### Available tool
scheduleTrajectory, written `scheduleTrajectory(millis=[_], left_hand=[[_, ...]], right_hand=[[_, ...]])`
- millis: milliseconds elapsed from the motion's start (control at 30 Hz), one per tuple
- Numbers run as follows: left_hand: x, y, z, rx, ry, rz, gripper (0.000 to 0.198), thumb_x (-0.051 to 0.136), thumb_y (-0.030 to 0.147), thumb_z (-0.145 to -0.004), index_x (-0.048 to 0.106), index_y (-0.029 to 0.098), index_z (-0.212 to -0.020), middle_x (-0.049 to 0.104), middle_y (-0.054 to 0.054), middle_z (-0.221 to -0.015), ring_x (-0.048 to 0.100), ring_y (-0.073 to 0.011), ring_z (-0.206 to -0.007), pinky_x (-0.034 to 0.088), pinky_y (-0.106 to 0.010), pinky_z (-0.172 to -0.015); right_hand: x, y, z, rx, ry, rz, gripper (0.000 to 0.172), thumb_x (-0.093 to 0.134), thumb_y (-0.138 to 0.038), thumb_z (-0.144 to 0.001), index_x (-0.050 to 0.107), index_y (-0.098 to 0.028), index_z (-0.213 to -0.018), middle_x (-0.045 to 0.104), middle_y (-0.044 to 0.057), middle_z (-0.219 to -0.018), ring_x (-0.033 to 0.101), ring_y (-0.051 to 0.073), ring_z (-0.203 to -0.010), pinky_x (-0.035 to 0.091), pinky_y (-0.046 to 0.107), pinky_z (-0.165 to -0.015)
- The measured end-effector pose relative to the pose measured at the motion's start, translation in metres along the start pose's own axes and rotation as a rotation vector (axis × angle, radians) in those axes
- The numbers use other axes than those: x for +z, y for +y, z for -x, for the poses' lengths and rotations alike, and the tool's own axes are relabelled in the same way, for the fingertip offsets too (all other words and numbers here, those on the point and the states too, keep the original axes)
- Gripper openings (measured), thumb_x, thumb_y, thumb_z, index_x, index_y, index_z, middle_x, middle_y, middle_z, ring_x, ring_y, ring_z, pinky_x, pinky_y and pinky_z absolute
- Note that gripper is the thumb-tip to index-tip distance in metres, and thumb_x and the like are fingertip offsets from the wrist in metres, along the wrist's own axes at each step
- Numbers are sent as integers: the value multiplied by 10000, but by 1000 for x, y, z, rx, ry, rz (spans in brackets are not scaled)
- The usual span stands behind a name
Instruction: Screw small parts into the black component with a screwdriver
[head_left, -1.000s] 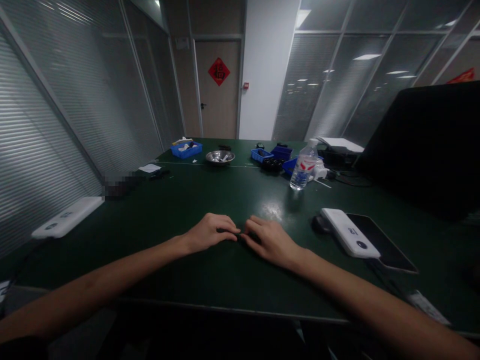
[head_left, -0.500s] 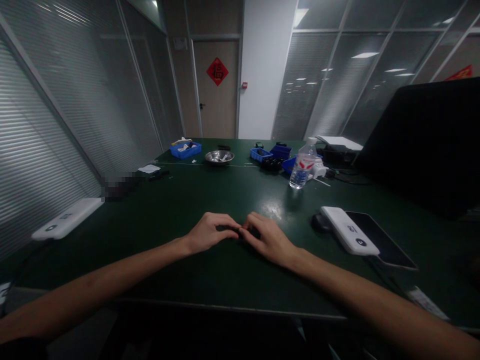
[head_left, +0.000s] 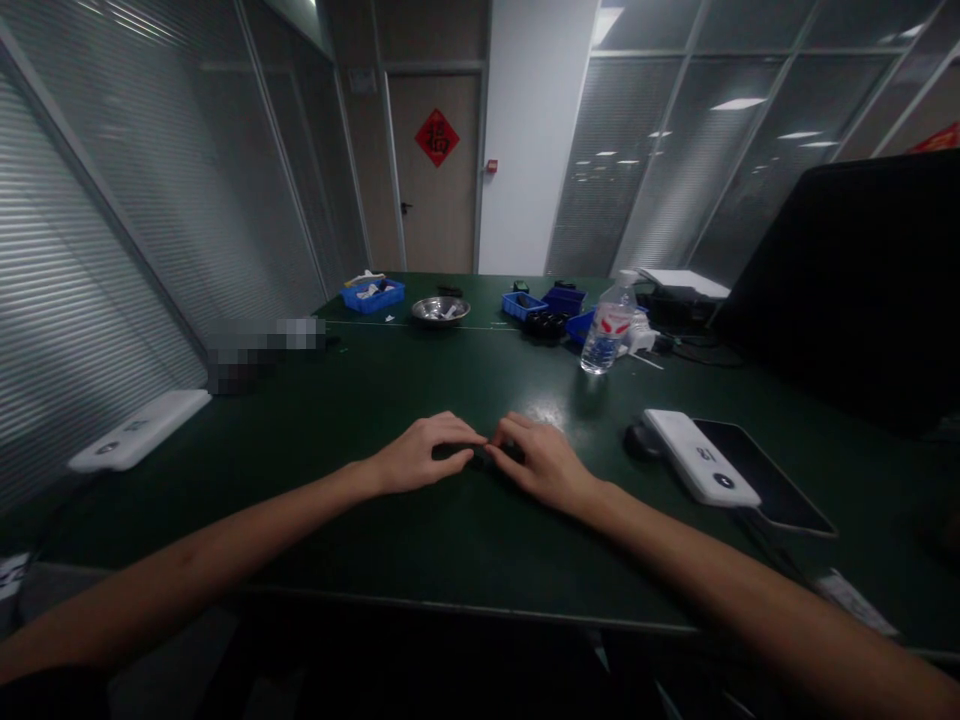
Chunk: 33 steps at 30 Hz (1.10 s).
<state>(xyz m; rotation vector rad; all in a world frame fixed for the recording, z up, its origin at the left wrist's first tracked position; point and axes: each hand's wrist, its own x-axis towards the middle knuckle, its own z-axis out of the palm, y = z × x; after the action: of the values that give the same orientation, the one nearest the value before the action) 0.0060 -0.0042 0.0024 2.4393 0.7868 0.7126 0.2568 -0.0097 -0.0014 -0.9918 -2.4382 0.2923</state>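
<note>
Over the middle of the dark green table [head_left: 420, 380], my left hand [head_left: 429, 453] and my right hand [head_left: 541, 463] meet at the fingertips. A small dark object [head_left: 478, 453] shows between them, too dim to name. The left thumb and fingers pinch at its left side. On its right side the right thumb and index finger close together, and the other fingers curl. Both forearms reach in from the lower corners.
Right of my hands lie a white power bank [head_left: 701, 458], a dark tablet [head_left: 761, 478] and a black mouse [head_left: 641, 440]. Farther back stand a water bottle [head_left: 609, 325], a metal bowl [head_left: 441, 312] and blue trays [head_left: 373, 296]. Another white power bank [head_left: 140, 430] lies left.
The view has shifted slightly. My hands stay together at nearly the same spot, and the fingers of my left hand look a little straighter over the dark object.
</note>
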Motion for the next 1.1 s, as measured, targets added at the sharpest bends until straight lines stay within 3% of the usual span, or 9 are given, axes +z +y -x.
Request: scheduleTrajectory(millis=[233, 400, 500, 633, 800, 1000, 1100], left_hand=[[-9, -19, 1, 31, -95, -181, 337, 458, 272, -1031, 675, 257, -1289, 626, -90, -1249, 538, -238, -1181, 453, -414, -1006], [-8, -19, 3, -6, -68, -174, 366, 409, 287, -1054, 644, 264, -1335, 616, -88, -1213, 551, -224, -1129, 470, -394, -959], [-8, -11, 3, -12, -10, -163, 325, 483, 338, -1032, 667, 267, -1291, 625, -80, -1183, 563, -225, -1110, 479, -387, -942], [-7, -2, 3, 30, -23, -163, 260, 670, 367, -930, 710, 262, -1165, 629, -71, -1200, 565, -239, -1140, 490, -396, -946], [-7, -7, 2, -15, 0, -112, 178, 657, 278, -938, 700, 224, -1102, 651, -71, -1235, 579, -235, -1189, 471, -435, -1017], [-7, -7, 1, -97, -69, -97, 233, 600, 289, -973, 667, 222, -1186, 686, -66, -1140, 647, -210, -1041, 512, -376, -923], [-17, -17, 3, -124, -61, -97, 267, 605, 291, -969, 656, 235, -1224, 678, -60, -1172, 645, -199, -1019, 525, -338, -865]], right_hand=[[-2, 9, 0, 86, -50, 131, 100, 585, -297, -971, 604, -205, -937, 611, 24, -915, 552, 142, -720, 348, 262, -616], [-5, 18, 0, 171, -21, 95, 106, 603, -305, -967, 621, -205, -935, 631, 27, -929, 576, 149, -759, 372, 265, -641], [-6, 18, 0, 184, -17, 81, 110, 608, -309, -964, 628, -207, -927, 639, 26, -930, 580, 152, -762, 376, 268, -642], [-5, 17, 0, 178, -14, 72, 103, 617, -308, -957, 633, -208, -938, 646, 30, -939, 583, 155, -767, 378, 269, -646], [-5, 17, 0, 173, -9, 60, 103, 622, -307, -954, 632, -207, -932, 644, 28, -918, 580, 155, -761, 378, 269, -653], [-4, 18, 0, 173, -8, 64, 112, 619, -314, -959, 632, -206, -933, 643, 33, -922, 581, 161, -777, 385, 276, -670], [-4, 19, 0, 171, -15, 63, 101, 623, -307, -956, 632, -208, -945, 643, 34, -943, 581, 160, -781, 390, 277, -672]])
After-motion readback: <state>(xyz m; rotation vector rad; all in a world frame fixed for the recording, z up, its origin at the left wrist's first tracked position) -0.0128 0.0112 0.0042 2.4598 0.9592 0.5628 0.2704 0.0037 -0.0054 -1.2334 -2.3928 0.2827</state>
